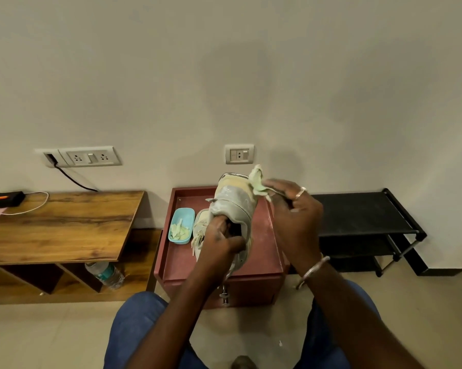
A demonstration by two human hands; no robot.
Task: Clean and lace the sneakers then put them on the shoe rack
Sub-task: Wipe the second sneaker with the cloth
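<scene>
A grey and beige sneaker (234,198) is held up over the red cabinet top (262,251), toe pointing away from me. My left hand (220,242) grips it with the fingers pushed into its opening. My right hand (295,209) pinches a pale green cloth (258,181) against the toe's right side. A second sneaker (200,230) lies on the cabinet just left of the held one, mostly hidden, with loose laces hanging off it. The black shoe rack (363,217) stands at the right against the wall.
A small blue tub (182,227) with pale green scraps sits on the cabinet's left part. A wooden table (62,225) stands at the left with a black device and cable. A water bottle (106,274) lies under it. Wall sockets are behind.
</scene>
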